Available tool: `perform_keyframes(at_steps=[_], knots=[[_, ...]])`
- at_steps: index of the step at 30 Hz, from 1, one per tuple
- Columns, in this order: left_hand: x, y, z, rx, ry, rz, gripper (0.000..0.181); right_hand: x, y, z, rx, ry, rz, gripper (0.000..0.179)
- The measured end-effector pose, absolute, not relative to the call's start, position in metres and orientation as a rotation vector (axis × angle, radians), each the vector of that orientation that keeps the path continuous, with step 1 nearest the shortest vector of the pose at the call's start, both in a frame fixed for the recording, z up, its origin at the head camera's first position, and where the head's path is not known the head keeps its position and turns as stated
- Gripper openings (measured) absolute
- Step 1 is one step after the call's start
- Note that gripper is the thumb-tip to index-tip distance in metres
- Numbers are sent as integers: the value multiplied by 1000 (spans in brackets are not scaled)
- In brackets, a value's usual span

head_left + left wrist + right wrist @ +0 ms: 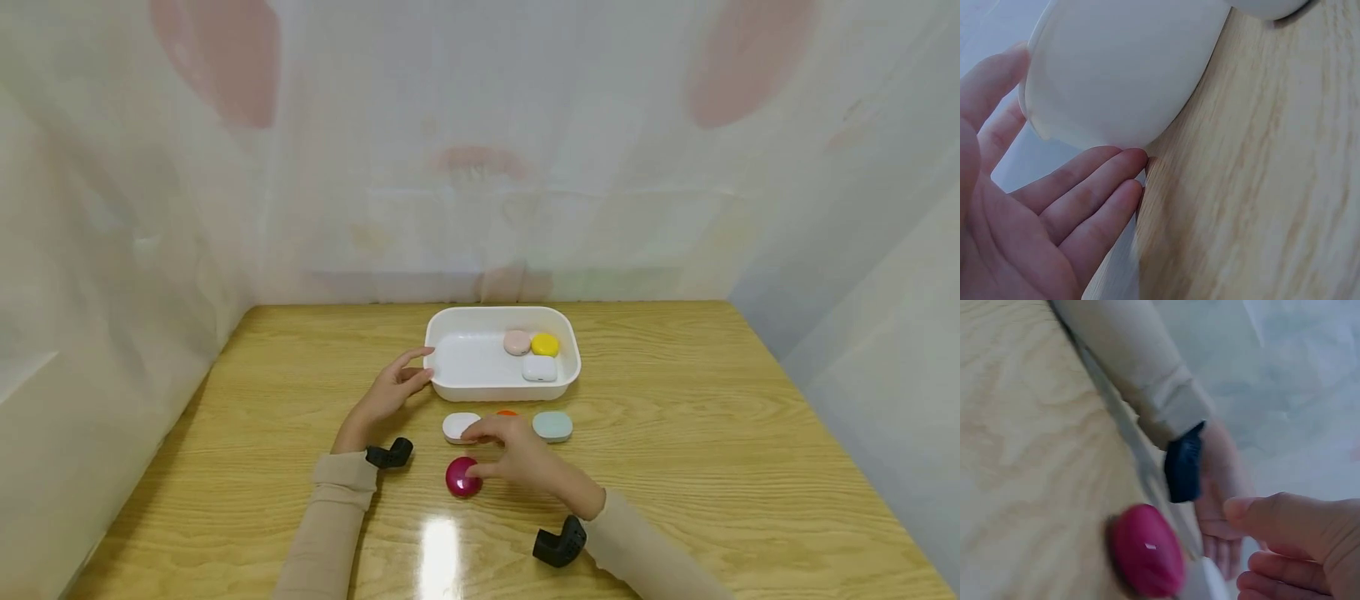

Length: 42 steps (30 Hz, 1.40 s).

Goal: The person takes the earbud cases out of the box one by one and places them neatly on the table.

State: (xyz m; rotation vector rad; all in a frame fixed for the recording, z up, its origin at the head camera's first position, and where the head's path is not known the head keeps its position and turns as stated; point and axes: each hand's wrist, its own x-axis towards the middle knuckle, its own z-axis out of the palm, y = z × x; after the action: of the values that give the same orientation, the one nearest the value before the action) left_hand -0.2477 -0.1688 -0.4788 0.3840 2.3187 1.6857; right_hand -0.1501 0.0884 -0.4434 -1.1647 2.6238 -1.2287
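Observation:
A glossy, domed magenta piece (459, 478) lies on the table, and in the right wrist view the same magenta piece (1149, 551) shows apart from the thumb. Just above and beside it hovers my right hand (517, 454), thumb and fingers spread with nothing held. Behind that hand are an oval white piece (456, 427), an orange piece (507, 412) mostly hidden by the hand, and an oval pale-green piece (552, 427). My left hand (386, 393) touches the left end of a white tray (502, 393), its fingers fairly straight against the tray wall (1122, 75).
Inside the tray's right half sit a round pink piece (517, 342), a round yellow piece (545, 344) and a rounded white case (539, 367). A wooden table (675, 400) carries everything. Pale curtains (600, 208) hang behind and at both sides.

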Motion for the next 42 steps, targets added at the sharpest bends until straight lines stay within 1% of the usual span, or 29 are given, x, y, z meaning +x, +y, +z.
perform_keyframes(at_steps=[6, 12, 15, 21, 26, 30, 33, 37, 42], knots=[[-248, -169, -480, 386, 2315, 1691, 50, -171, 100, -425, -1063, 2681, -1401, 30], [-249, -170, -480, 378, 2318, 1681, 49, -206, 113, -418, -923, 2751, -1589, 26], [-248, -169, -480, 382, 2323, 1676, 49, -225, 117, -419, -803, 2752, -1628, 24], [-248, -169, -479, 377, 2309, 1687, 50, -260, 121, -422, -538, 2764, -1560, 25], [-248, -169, -478, 379, 2315, 1682, 51, -280, 123, -427, -424, 2798, -1429, 33], [-248, -169, -478, 372, 2312, 1684, 50, -294, 124, -434, -356, 2807, -1375, 38], [-247, -168, -478, 375, 2310, 1688, 50, -301, 125, -439, -363, 2840, -1348, 39], [-246, -167, -478, 382, 2313, 1682, 51, -305, 126, -444, -346, 2880, -1318, 39], [-244, -167, -477, 369, 2313, 1677, 50, -307, 125, -446, -221, 2862, -1311, 42]])
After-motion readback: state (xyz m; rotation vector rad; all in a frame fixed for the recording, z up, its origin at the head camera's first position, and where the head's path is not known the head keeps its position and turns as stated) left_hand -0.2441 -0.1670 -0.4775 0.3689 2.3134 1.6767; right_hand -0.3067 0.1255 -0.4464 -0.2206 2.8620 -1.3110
